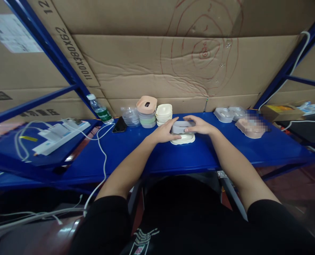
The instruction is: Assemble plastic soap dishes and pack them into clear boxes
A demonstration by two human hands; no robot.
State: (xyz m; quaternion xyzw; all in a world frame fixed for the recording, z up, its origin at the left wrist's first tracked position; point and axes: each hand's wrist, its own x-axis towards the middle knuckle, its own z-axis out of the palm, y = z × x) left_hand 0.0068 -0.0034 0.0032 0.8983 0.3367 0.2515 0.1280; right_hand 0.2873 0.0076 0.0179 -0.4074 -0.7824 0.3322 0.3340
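The head view shows the left hand (165, 131) and the right hand (200, 125) close together over a blue table (173, 157), both clamped on a gray box (179, 128). The left hand grips its left side, with the thumb low in front, and the right hand grips its right side, with the thumb against the front wall. The gray box sits directly above a cream tray (182, 141) that lies flat on the table near its front edge; whether the two touch is hard to tell.

Just beyond the left hand stands a cream stack (164, 112). Left of that is a taller stack of boxes in gray and green (147, 121), topped by a peach box (144, 106) with a dark slot. Clear plastic cups (131, 117) stand beside it, then a dark phone (119, 125) and a tilted bottle (102, 112) with a green label. A white power strip (53, 143) with cables lies farther left.

Well to the right of the hands are two pale plastic containers (224, 114) side by side and a pinkish tray (249, 131), partly blurred. Behind everything rises a cardboard wall (136, 53) marked with red rings.
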